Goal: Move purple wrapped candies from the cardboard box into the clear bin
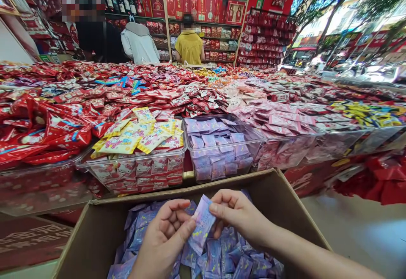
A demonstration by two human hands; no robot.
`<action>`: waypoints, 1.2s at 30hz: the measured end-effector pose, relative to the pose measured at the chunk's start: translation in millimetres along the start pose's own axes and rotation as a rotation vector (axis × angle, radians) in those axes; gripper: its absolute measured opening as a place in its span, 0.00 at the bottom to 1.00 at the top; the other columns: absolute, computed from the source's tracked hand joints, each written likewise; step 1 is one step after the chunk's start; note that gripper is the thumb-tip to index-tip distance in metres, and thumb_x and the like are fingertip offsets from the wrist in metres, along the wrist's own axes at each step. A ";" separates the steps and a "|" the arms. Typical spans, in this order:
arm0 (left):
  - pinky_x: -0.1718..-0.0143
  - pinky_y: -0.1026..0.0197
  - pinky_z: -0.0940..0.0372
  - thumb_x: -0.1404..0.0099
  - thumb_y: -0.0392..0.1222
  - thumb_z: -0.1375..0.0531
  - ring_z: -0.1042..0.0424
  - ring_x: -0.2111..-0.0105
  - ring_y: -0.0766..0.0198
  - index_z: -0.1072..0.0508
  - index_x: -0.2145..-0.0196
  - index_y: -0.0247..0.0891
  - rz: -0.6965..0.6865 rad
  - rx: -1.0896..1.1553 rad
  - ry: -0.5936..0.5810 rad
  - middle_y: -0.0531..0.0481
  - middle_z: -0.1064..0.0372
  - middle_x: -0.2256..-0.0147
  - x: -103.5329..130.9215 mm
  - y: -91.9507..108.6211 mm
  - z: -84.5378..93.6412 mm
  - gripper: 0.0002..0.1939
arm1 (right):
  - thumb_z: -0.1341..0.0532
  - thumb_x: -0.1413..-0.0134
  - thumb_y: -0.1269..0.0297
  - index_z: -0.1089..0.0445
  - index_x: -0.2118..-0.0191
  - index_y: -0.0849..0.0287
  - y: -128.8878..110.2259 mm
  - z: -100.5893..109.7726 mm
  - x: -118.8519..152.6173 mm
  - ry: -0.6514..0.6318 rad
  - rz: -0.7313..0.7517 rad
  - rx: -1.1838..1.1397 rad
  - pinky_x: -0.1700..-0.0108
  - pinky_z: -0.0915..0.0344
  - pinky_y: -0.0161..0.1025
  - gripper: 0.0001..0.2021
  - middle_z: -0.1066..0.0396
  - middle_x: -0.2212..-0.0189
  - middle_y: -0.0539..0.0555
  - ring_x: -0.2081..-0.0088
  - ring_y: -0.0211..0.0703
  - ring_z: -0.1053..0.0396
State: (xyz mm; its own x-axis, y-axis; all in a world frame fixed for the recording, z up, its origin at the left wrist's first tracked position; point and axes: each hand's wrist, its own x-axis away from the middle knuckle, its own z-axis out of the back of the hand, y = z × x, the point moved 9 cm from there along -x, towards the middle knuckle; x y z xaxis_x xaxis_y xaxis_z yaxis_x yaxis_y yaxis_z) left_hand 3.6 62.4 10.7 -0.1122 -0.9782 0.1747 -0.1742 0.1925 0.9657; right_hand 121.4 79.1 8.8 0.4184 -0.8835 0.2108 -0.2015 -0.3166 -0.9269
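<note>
One purple-blue candy packet (202, 224) is held upright between my two hands, above an open cardboard box (294, 215). My left hand (166, 232) pinches its left edge between thumb and fingers. On the packet's upper right edge, my right hand (236, 213) has its thumb in front and fingers behind. Many similar purple packets (226, 251) lie loose in the box below. Just beyond the box, a clear plastic bin (258, 140) holds rows of the same kind of packet.
Yellow-white packets (127, 137) fill the bin to the left, and red packets (63, 135) lie further left. Pink packets (282, 118) are heaped to the right. Behind the display are a person in yellow (190, 46), a person in black (95, 37) and shelves.
</note>
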 end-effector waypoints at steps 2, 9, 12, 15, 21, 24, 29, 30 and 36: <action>0.74 0.72 0.41 0.49 0.41 0.37 0.38 0.76 0.72 0.35 0.63 0.41 -0.007 0.006 0.003 0.60 0.35 0.78 -0.5 1.1 0.9 0.15 | 0.38 0.60 0.56 0.38 0.75 0.64 -2.0 -0.1 1.0 0.009 0.017 0.042 0.78 0.37 0.34 0.15 0.32 0.82 0.50 0.82 0.34 0.35; 0.74 0.68 0.40 0.46 0.44 0.41 0.37 0.77 0.69 0.34 0.64 0.40 -0.019 0.040 0.064 0.58 0.35 0.79 0.2 -0.2 8.2 0.11 | 0.43 0.51 0.67 0.31 0.66 0.57 -132.2 9.3 42.7 0.252 0.697 0.745 0.68 0.37 0.33 0.06 0.29 0.71 0.51 0.70 0.37 0.33; 0.75 0.69 0.40 0.47 0.42 0.40 0.37 0.78 0.69 0.33 0.65 0.40 -0.051 0.005 0.054 0.59 0.36 0.80 -1.5 -1.0 9.2 0.11 | 0.44 0.51 0.69 0.31 0.63 0.57 -202.6 20.0 48.5 0.435 0.948 0.934 0.62 0.38 0.37 0.09 0.30 0.66 0.53 0.64 0.40 0.33; 0.76 0.70 0.41 0.48 0.43 0.39 0.37 0.80 0.70 0.33 0.65 0.40 -0.052 -0.018 0.056 0.59 0.36 0.80 -3.3 -4.5 10.6 0.11 | 0.44 0.52 0.69 0.31 0.65 0.61 -231.7 25.3 12.3 0.411 0.908 1.139 0.65 0.39 0.36 0.08 0.29 0.70 0.53 0.68 0.39 0.33; 0.77 0.69 0.41 0.51 0.45 0.38 0.36 0.80 0.70 0.32 0.66 0.40 -0.056 0.015 0.088 0.59 0.36 0.81 -5.2 -5.0 15.8 0.14 | 0.41 0.58 0.70 0.28 0.68 0.63 -194.5 27.7 -63.8 0.052 0.457 1.404 0.67 0.40 0.32 0.08 0.29 0.74 0.51 0.71 0.37 0.33; 0.77 0.69 0.41 0.51 0.47 0.37 0.37 0.80 0.70 0.31 0.66 0.40 -0.056 0.019 0.075 0.59 0.36 0.81 -6.2 -6.0 16.2 0.14 | 0.41 0.58 0.68 0.29 0.68 0.63 -178.3 27.3 -72.9 -0.053 0.333 1.403 0.68 0.39 0.31 0.09 0.28 0.73 0.51 0.71 0.37 0.33; 0.77 0.69 0.42 0.51 0.49 0.38 0.37 0.80 0.70 0.31 0.66 0.40 -0.050 0.000 0.062 0.59 0.36 0.81 -8.3 -9.3 17.2 0.15 | 0.41 0.59 0.67 0.28 0.67 0.64 -163.1 29.1 -79.4 -0.133 0.220 1.444 0.70 0.40 0.30 0.10 0.29 0.74 0.51 0.72 0.37 0.34; 0.76 0.69 0.42 0.51 0.49 0.38 0.37 0.80 0.70 0.31 0.66 0.40 -0.049 -0.005 0.059 0.59 0.36 0.81 -8.5 -9.8 17.2 0.15 | 0.41 0.59 0.67 0.28 0.67 0.64 -159.8 29.4 -80.6 -0.154 0.201 1.456 0.71 0.41 0.30 0.10 0.29 0.75 0.51 0.72 0.37 0.34; 0.76 0.69 0.41 0.52 0.49 0.38 0.37 0.80 0.70 0.31 0.66 0.41 -0.034 0.001 0.072 0.59 0.36 0.81 -8.5 -11.3 17.7 0.15 | 0.42 0.58 0.62 0.28 0.65 0.64 -141.9 33.6 -85.6 -0.261 0.007 1.459 0.70 0.41 0.31 0.14 0.28 0.71 0.53 0.70 0.38 0.35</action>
State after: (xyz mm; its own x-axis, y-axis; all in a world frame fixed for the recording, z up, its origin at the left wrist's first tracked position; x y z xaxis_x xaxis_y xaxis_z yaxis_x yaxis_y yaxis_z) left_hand -10.8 69.9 -5.2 -0.0356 -0.9872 0.1552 -0.1776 0.1590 0.9712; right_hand 143.9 211.2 111.8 0.5967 -0.7479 0.2910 0.7760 0.4453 -0.4466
